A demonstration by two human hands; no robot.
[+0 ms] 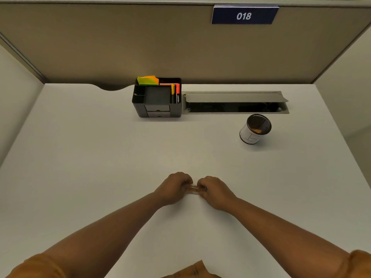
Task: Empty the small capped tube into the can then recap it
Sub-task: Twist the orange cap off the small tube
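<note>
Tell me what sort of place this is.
Most likely an office cubicle: fabric partition walls enclose a white desk, a numbered plate reading 018 hangs on the partition, and a black desk organizer holds sticky notes and markers beside a cable hatch.

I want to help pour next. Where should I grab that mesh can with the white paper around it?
Take the can around its white-wrapped side, coming from the near side, below the rim. It stands upright with its mouth open on top, so a side grip keeps the opening free. Both the left hand and right hand are busy holding the tube.
</note>
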